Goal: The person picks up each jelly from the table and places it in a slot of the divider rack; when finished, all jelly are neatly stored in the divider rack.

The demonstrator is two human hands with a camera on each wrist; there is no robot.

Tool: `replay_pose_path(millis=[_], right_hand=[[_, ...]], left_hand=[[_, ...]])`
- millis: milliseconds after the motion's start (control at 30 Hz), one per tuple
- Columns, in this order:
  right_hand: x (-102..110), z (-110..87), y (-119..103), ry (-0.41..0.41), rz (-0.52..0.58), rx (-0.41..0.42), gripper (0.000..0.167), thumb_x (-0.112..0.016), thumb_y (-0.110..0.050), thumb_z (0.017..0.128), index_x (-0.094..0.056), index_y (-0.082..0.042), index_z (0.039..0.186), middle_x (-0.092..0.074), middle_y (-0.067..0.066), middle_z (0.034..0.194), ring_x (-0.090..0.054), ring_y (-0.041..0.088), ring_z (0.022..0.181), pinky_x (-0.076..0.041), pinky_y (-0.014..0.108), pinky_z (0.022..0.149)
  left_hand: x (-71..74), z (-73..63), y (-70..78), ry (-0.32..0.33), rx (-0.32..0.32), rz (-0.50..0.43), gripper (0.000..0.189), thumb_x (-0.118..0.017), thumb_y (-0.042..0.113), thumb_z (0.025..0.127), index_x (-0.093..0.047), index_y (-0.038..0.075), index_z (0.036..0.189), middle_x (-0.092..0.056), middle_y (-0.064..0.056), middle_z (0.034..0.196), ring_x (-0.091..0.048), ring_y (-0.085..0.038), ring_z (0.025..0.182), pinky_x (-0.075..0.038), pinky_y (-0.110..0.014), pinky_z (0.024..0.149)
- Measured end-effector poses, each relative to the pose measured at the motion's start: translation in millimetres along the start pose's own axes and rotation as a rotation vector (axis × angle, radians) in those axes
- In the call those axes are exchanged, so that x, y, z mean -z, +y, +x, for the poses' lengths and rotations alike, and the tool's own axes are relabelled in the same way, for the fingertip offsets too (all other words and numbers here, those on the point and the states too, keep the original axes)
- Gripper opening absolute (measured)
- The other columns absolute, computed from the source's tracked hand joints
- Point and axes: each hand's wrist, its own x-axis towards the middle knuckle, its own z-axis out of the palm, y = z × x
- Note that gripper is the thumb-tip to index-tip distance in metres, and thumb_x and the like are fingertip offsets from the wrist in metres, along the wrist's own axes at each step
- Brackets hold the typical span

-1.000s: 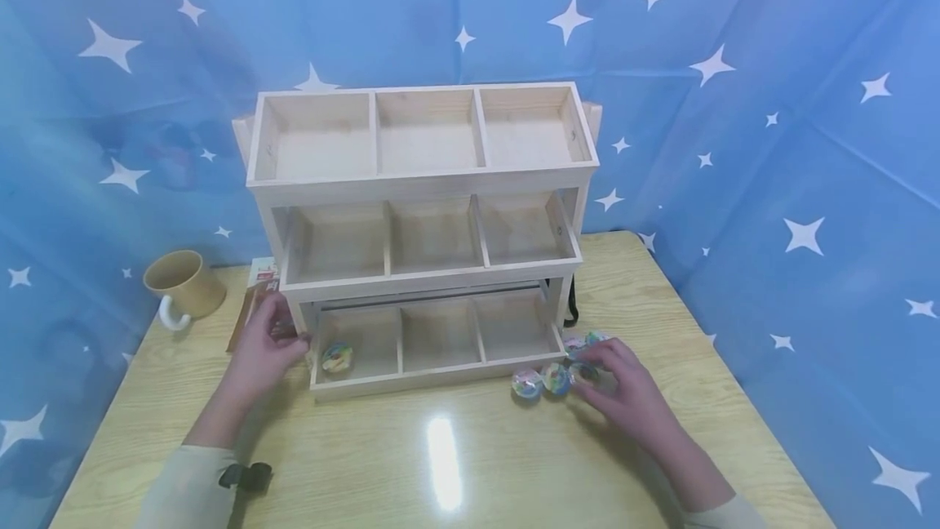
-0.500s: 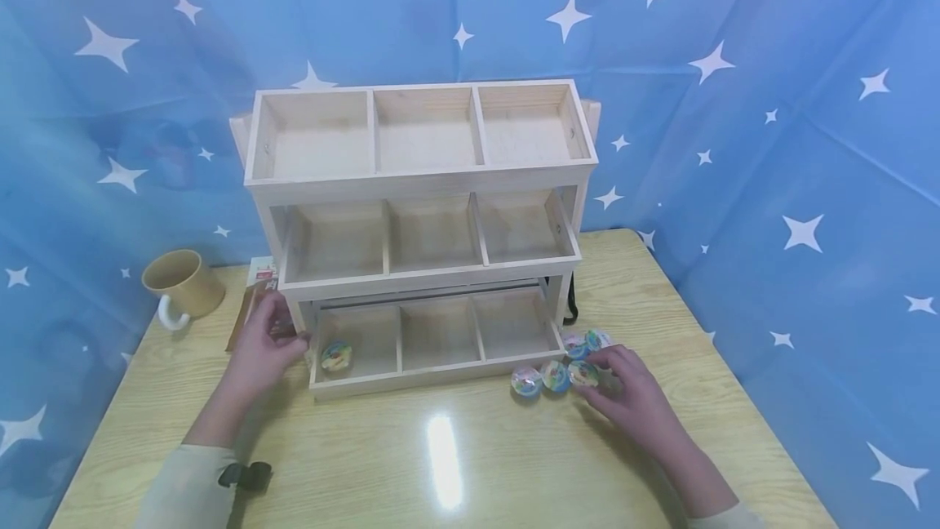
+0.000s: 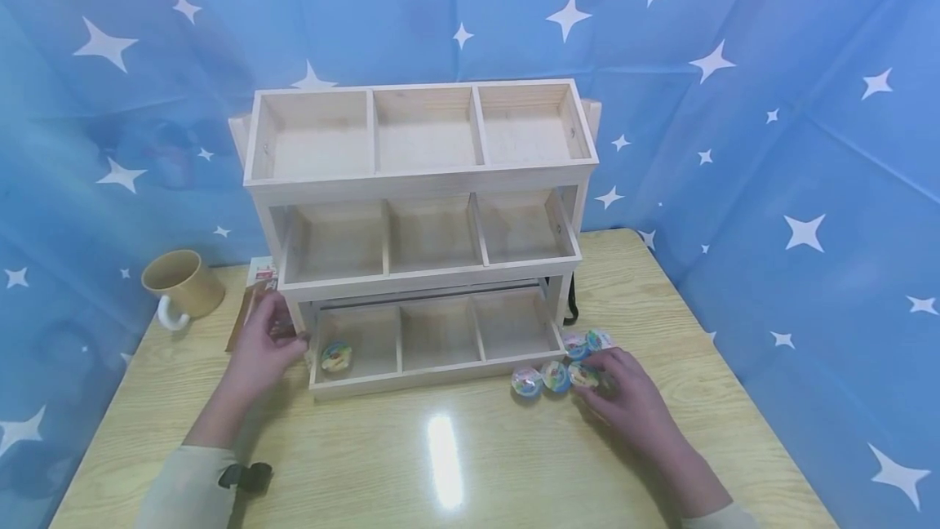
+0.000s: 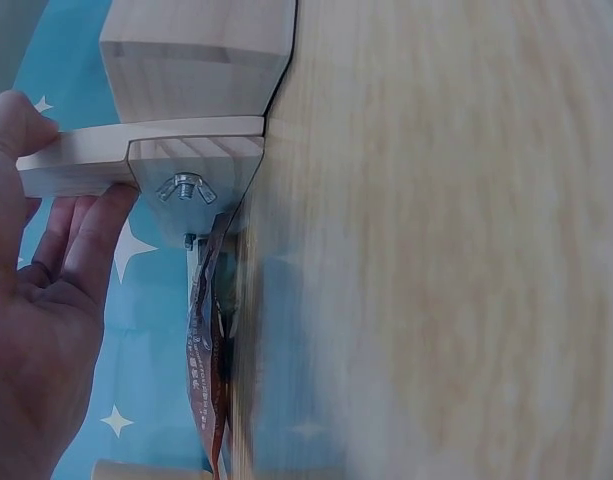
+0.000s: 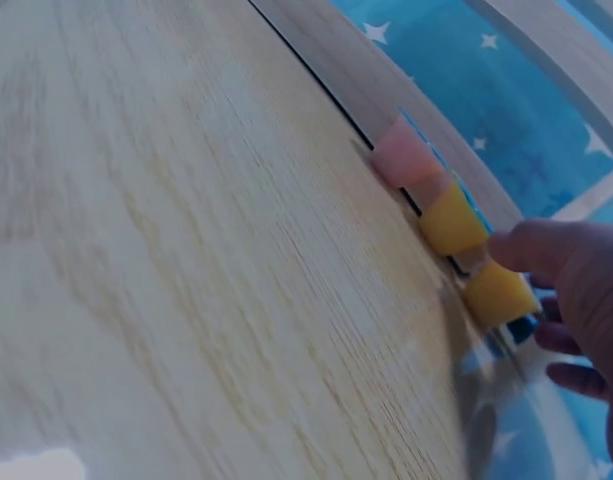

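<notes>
A three-tier wooden rack (image 3: 422, 180) stands on the table, each tier split into three compartments. My left hand (image 3: 266, 349) grips its left leg low down; in the left wrist view the thumb lies on one side of the wooden bar (image 4: 76, 160) and the fingers on the other. At the rack's front right corner, my right hand (image 3: 630, 398) pinches a yellow jelly cup (image 5: 498, 296) between thumb and fingers. Beside it in a row are another yellow jelly cup (image 5: 453, 222) and a pink one (image 5: 404, 155). One jelly cup (image 3: 336, 357) sits in the bottom tier's left compartment.
More jelly cups (image 3: 596, 340) lie behind my right hand, close to the rack. A tan mug (image 3: 184, 282) with a white handle stands at the back left. A brown packet (image 3: 246, 313) lies beside the rack's left leg. Blue star-patterned cloth (image 3: 734, 145) hangs behind the table (image 3: 367, 455).
My right hand has shifted slightly down, and the jelly cup at its fingertips now shows more of its lid. The left hand stays on the rack's leg.
</notes>
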Motion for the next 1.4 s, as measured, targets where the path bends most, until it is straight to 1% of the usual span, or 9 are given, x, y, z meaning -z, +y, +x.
replay_pose_path(millis=[233, 367, 500, 633, 800, 933, 1033, 1200, 1400], right_hand=[[0, 0.3, -2, -0.006, 0.012, -0.012, 0.041, -0.097, -0.007, 0.081, -0.077, -0.014, 0.116, -0.072, -0.007, 0.118, -0.068, 0.02, 0.112, -0.063, 0.048, 0.1], [3, 0.8, -1, 0.029, 0.007, 0.019, 0.043, -0.097, -0.005, 0.079, -0.077, -0.013, 0.116, -0.073, -0.005, 0.12, -0.069, 0.022, 0.114, -0.059, 0.031, 0.105], [7, 4.0, -5, 0.073, 0.03, 0.09, 0.046, -0.097, 0.0, 0.075, -0.076, -0.012, 0.115, -0.074, -0.002, 0.121, -0.068, 0.024, 0.116, -0.042, 0.009, 0.112], [9, 11.0, -14, 0.105, 0.065, 0.165, 0.049, -0.096, 0.002, 0.073, -0.076, -0.01, 0.115, -0.074, 0.002, 0.121, -0.067, 0.026, 0.117, -0.036, 0.005, 0.114], [5, 25.3, -30, 0.075, 0.114, 0.173, 0.049, -0.097, -0.002, 0.075, -0.077, -0.011, 0.119, -0.074, 0.0, 0.125, -0.067, 0.024, 0.119, -0.045, 0.01, 0.11], [-4, 39.3, -47, 0.024, 0.16, 0.178, 0.046, -0.097, -0.007, 0.078, -0.078, -0.013, 0.119, -0.074, 0.002, 0.128, -0.067, 0.024, 0.121, -0.058, 0.03, 0.108], [-12, 51.3, -60, -0.025, 0.201, 0.19, 0.043, -0.096, -0.01, 0.08, -0.078, -0.013, 0.119, -0.074, 0.001, 0.127, -0.068, 0.023, 0.12, -0.061, 0.046, 0.106], [-29, 70.2, -79, -0.111, 0.279, 0.211, 0.042, -0.094, -0.01, 0.083, -0.078, -0.014, 0.122, -0.073, -0.005, 0.125, -0.068, 0.018, 0.117, -0.062, 0.046, 0.103], [-46, 88.0, -103, -0.166, 0.321, 0.29, 0.047, -0.091, -0.005, 0.082, -0.077, -0.012, 0.127, -0.073, -0.002, 0.127, -0.067, 0.02, 0.117, -0.064, 0.044, 0.1]], left_hand=[[1.5, -0.8, -1.1, 0.01, -0.006, 0.012, 0.072, -0.075, -0.01, 0.092, -0.047, 0.007, 0.156, -0.058, -0.024, 0.147, -0.059, -0.048, 0.134, -0.063, -0.05, 0.101], [2.4, -1.0, -1.4, 0.007, 0.0, 0.002, 0.073, -0.075, -0.01, 0.092, -0.047, 0.008, 0.157, -0.058, -0.025, 0.146, -0.059, -0.048, 0.134, -0.064, -0.044, 0.101], [3.5, -2.0, -0.2, 0.003, 0.009, -0.015, 0.072, -0.074, -0.011, 0.092, -0.047, 0.008, 0.156, -0.058, -0.024, 0.145, -0.059, -0.047, 0.133, -0.063, -0.031, 0.1], [4.0, -2.1, 0.0, 0.003, 0.009, -0.024, 0.073, -0.074, -0.011, 0.092, -0.047, 0.008, 0.157, -0.058, -0.024, 0.145, -0.059, -0.047, 0.134, -0.061, -0.024, 0.098], [5.6, -1.7, -1.2, -0.008, 0.007, -0.03, 0.072, -0.073, -0.01, 0.093, -0.046, 0.007, 0.157, -0.056, -0.026, 0.146, -0.058, -0.048, 0.133, -0.061, -0.021, 0.097], [9.0, -3.9, -0.9, -0.001, 0.016, -0.027, 0.07, -0.074, -0.009, 0.093, -0.047, 0.006, 0.155, -0.057, -0.024, 0.144, -0.058, -0.046, 0.132, -0.059, -0.018, 0.096], [9.9, -4.8, -3.4, 0.003, 0.011, -0.029, 0.07, -0.074, -0.01, 0.092, -0.047, 0.006, 0.155, -0.058, -0.023, 0.143, -0.058, -0.045, 0.132, -0.059, -0.017, 0.095], [7.2, -3.7, -7.0, 0.005, -0.002, -0.04, 0.072, -0.074, -0.012, 0.092, -0.048, 0.007, 0.156, -0.058, -0.025, 0.142, -0.059, -0.045, 0.13, -0.06, -0.017, 0.094], [1.6, 1.8, -9.8, -0.003, 0.002, -0.047, 0.072, -0.076, -0.011, 0.091, -0.048, 0.006, 0.155, -0.06, -0.025, 0.141, -0.06, -0.045, 0.13, -0.061, -0.019, 0.094]])
